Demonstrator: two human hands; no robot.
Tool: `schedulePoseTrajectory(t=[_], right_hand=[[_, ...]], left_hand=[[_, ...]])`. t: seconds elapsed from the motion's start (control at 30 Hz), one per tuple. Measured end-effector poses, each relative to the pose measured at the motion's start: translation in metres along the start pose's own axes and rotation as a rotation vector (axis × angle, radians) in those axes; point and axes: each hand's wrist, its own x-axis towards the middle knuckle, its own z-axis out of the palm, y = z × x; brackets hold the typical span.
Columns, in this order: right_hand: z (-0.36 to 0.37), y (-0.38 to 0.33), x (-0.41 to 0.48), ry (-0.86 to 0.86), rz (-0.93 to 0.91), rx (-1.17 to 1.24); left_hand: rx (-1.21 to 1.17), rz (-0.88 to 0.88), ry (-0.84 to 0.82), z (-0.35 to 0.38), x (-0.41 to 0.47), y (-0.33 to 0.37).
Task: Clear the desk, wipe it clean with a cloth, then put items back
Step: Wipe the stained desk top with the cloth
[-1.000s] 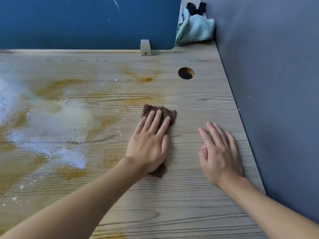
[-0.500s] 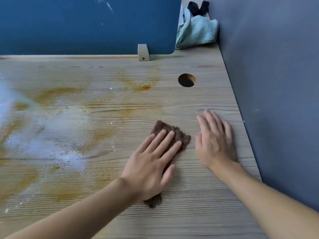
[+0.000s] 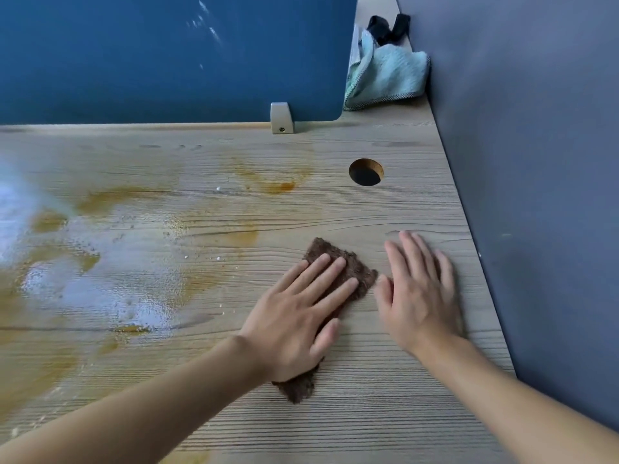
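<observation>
Cloth (image 3: 360, 269), brown and coarse, lies pressed under my flat, outstretched left hand (image 3: 294, 319); my right hand (image 3: 422, 303) rests flat, uncurled, beside it on the orange-stained wooden desk (image 3: 415, 202).

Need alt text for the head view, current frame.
The left hand presses a brown cloth flat on the wooden desk, with the right hand flat beside it. Orange-brown stains and a wet patch mark the desk's left side; a teal cloth lies in the far right corner.

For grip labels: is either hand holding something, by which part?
Nothing is gripped. The left hand presses the brown cloth flat at its middle; the right hand lies on the desk.
</observation>
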Motion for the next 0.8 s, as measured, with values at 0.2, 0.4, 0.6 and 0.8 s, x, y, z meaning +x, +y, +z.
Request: schedulePoseTrajectory(t=[0.2, 0.4, 0.6, 0.8], right_hand=[[-0.001, 0.001, -0.001, 0.022, 0.005, 0.028], [-0.010, -0.012, 0.039, 0.085, 0.090, 0.106], [0.012, -0.021, 0.060, 0.049, -0.060, 0.071], [0.010, -0.022, 0.059, 0.025, -0.056, 0.052]], left_hand=[[0.009, -0.496, 0.111, -0.013, 0.048, -0.043], [0.019, -0.025, 0.016, -0.004, 0.003, -0.007], [0.024, -0.487, 0.113, -0.016, 0.050, -0.062], [0.034, -0.252, 0.103, -0.009, 0.026, -0.029]])
